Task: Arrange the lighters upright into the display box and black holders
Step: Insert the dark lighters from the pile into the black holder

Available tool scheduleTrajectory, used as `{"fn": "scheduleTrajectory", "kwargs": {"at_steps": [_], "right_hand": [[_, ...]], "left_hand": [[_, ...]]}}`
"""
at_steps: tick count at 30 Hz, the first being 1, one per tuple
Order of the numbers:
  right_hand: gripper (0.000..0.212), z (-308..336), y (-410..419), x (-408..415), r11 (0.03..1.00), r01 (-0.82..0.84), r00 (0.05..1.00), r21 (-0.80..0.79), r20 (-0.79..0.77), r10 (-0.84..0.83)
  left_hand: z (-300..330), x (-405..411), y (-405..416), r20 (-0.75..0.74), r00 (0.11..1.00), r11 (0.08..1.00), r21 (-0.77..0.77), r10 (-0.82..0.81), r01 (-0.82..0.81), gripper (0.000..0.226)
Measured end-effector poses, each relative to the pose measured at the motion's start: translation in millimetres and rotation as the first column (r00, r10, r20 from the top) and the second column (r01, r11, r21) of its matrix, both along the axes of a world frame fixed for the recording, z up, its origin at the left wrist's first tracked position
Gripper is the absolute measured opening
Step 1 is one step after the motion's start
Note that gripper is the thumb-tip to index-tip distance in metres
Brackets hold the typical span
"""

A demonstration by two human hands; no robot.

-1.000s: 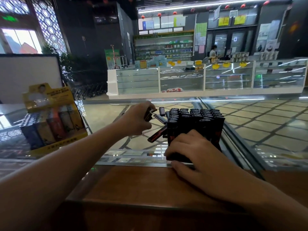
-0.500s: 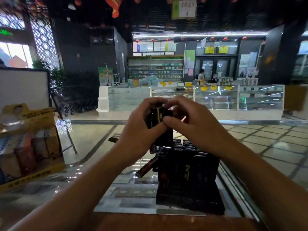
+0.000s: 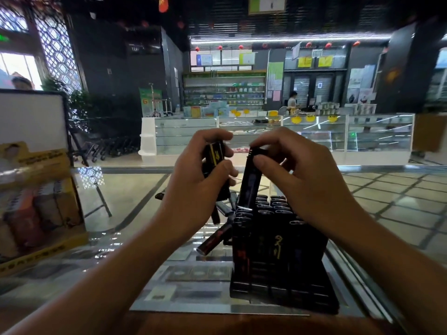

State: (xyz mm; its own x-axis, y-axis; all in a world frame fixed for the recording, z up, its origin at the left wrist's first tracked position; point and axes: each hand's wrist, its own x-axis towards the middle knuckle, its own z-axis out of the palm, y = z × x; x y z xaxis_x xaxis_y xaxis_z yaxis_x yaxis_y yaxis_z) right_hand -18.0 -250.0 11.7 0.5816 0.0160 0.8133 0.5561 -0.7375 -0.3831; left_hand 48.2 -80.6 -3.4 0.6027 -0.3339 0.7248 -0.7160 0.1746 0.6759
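Parted now, right hand [image 3: 307, 175] pinches one glossy black lighter [image 3: 250, 182]; left hand [image 3: 200, 180] grips several.

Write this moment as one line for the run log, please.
left hand: grips spare lighters | right hand: pinches one lighter above black holder | stage: inserting

Both forearms reach forward; left hand [image 3: 200, 175] and right hand [image 3: 302, 175] raised, fingers curled, apparently gripping

The holder [image 3: 278, 269] of upright lighters [image 3: 271, 209] stands on the counter [image 3: 121, 201], display box [image 3: 41, 204] far left.
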Motion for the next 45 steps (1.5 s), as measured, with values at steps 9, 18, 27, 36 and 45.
{"fn": "scheduleTrajectory", "kwargs": {"at_steps": [9,18,27,36,45], "right_hand": [[0.015,-1,-1,-12,0.962,-0.123,0.988,0.244,-0.058,0.141],[0.013,-6,0,-19,0.967,-0.130,0.990,0.219,-0.018,0.137],[0.019,-4,-2,-18,0.994,-0.042,0.999,0.099,-0.015,0.044],[0.014,-17,-15,-60,0.996,0.023,0.999,0.086,-0.032,-0.020],[0.015,-50,-33,-78,0.982,0.169,0.986,-0.080,0.024,-0.168]], "left_hand": [[-1,-3,11,0.005,0.998,0.990,0.130,-0.059,0.058,0.018],[-1,-7,14,0.212,0.976,0.941,0.339,-0.057,-0.019,0.019],[-5,-6,10,0.221,0.975,0.949,0.307,0.004,-0.074,0.021],[-16,-28,41,0.344,0.924,0.897,0.335,0.168,-0.288,0.017],[-51,-39,58,0.397,0.916,0.741,0.595,0.064,-0.310,0.026]]}}
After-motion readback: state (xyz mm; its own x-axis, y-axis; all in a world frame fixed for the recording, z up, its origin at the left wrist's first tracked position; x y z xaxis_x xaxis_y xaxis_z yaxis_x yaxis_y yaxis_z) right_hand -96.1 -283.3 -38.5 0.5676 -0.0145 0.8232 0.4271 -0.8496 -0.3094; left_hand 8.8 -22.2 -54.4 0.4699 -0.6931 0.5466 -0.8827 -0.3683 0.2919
